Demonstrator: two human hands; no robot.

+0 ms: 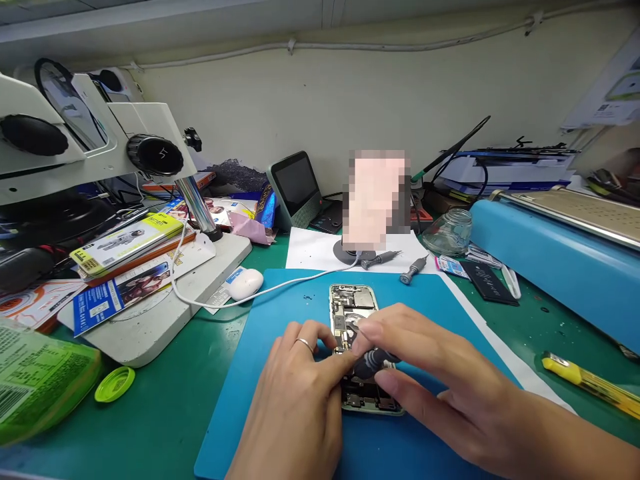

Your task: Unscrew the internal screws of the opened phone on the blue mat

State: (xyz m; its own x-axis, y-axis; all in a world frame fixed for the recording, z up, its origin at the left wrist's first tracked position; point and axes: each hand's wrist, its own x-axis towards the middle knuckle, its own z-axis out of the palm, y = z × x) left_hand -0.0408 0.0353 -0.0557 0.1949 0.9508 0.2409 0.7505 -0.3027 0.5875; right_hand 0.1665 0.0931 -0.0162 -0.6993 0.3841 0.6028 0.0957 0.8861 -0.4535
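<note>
An opened smartphone (369, 299) lies on the blue mat, its circuit board and inner parts exposed. My left hand (300, 393), with a ring on one finger, is curled over the phone's left edge and grips it there. The thumb reaches across the phone's middle, close to the screwdriver. In my right hand (445, 373) is a short dark grey screwdriver (369, 364), held between thumb and fingers and tilted over the phone. Its tip is hidden behind my fingers. The phone's middle is partly covered by both hands.
Two grey screwdrivers (414, 269) lie on white paper (310, 250) behind the blue mat (230, 420). A microscope stand (150, 333) rises at left, a blue machine (540, 260) at right. A white cable (285, 285) crosses the mat's far edge. A yellow cutter (590, 383) lies right.
</note>
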